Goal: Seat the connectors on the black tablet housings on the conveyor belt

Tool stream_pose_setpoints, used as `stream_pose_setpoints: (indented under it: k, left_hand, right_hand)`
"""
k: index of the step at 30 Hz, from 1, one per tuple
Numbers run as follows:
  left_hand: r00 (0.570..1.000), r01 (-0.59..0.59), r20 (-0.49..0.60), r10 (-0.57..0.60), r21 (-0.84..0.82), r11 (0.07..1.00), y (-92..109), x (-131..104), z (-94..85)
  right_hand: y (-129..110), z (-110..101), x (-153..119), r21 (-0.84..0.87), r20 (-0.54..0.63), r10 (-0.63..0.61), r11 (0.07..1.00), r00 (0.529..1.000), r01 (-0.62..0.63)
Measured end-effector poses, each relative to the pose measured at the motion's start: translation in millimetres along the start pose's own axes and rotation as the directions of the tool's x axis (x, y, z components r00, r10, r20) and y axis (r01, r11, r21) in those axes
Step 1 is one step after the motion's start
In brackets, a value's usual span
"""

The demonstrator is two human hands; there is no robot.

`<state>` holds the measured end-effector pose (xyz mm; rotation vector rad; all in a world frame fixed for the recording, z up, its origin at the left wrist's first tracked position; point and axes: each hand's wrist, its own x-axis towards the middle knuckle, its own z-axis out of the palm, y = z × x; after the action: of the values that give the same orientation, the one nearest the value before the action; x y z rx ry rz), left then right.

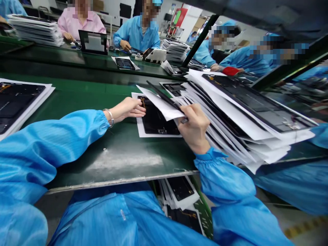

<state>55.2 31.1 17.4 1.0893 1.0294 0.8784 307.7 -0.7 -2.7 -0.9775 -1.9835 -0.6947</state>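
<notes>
Here the right hand [194, 128] pinches a white sheet [164, 106] with a thin dark panel [164, 97] on it, lifted off the leaning stack [246, 119] at right. The left hand [128, 108], fingers flat, presses a black panel [156, 119] lying on paper on the green table [123, 153].

The scene was brightly and evenly lit from overhead, with no deep shadows. A broad whitish glare lay on the green table [120, 160] near its front edge, and the blue sleeves [51, 143] shone softly. The wide lens bent straight lines strongly toward the edges, so the table tilted and curved. The white sheets [256, 136] were slightly smeared by motion, and the far background looked soft.
</notes>
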Motion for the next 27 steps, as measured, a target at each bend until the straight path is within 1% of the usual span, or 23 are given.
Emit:
stream_pose_setpoints:
  k: [1, 3, 6, 9, 12, 14, 15, 17, 19, 21, 24, 26, 27]
  left_hand:
    - [0.999, 0.005, -0.037, -0.005, 0.002, 1.0, -6, -1, -4.8]
    - [0.996, 0.01, -0.089, -0.009, 0.009, 1.0, -15, -3, -11.5]
    - [0.989, -0.015, -0.149, 0.019, 0.028, 0.999, -23, -3, -14.2]
    - [0.978, -0.081, -0.186, 0.093, 0.074, 0.994, -26, -4, -9.7]
    - [0.963, -0.2, -0.152, 0.222, 0.147, 0.969, -23, -10, -1.9]
    - [0.952, -0.271, -0.096, 0.291, 0.179, 0.946, -20, -15, 2.3]
    - [0.95, -0.287, -0.07, 0.304, 0.188, 0.939, -19, -16, 3.5]
    - [0.959, -0.272, -0.024, 0.282, 0.189, 0.944, -18, -15, 3.6]
    - [0.975, -0.221, 0.003, 0.224, 0.173, 0.96, -20, -11, 0.8]
    - [0.983, -0.185, 0.025, 0.183, 0.157, 0.97, -25, -7, -3.6]
    - [0.978, -0.209, 0.056, 0.202, 0.188, 0.96, -33, -9, -8.2]
    - [0.962, -0.271, 0.043, 0.269, 0.239, 0.932, -38, -16, -8.9]
    - [0.941, -0.332, 0.029, 0.338, 0.284, 0.9, -40, -21, -9.0]
  right_hand:
    - [0, 0, 0, -0.012, -0.004, 0.007, 1.0, 1.0, -0.007]
    - [0, 0, 1, -0.022, 0.028, -0.012, 1.0, 1.0, 0.012]
    - [0, 0, 3, -0.01, 0.086, -0.052, 0.999, 0.995, 0.053]
    - [0, -3, 6, -0.015, 0.033, -0.015, 1.0, 0.999, 0.015]
    - [-3, -11, 13, -0.008, -0.026, 0.039, 0.999, 0.999, -0.039]
    - [-7, -14, 19, -0.003, -0.02, 0.068, 0.998, 0.997, -0.068]
    - [-9, -14, 22, 0.001, -0.001, 0.072, 0.997, 0.997, -0.072]
    - [-12, -13, 26, 0.012, 0.067, 0.045, 0.999, 0.997, -0.045]
    - [-14, -11, 26, 0.032, 0.136, -0.001, 0.999, 0.991, -0.003]
    - [-15, -11, 23, 0.077, 0.161, -0.014, 0.997, 0.987, 0.001]
    - [-20, -18, 17, 0.141, 0.141, -0.017, 0.99, 0.99, -0.003]
    - [-25, -26, 16, 0.158, 0.076, 0.011, 0.987, 0.997, -0.023]
    - [-28, -29, 18, 0.173, 0.018, 0.058, 0.983, 0.998, -0.061]
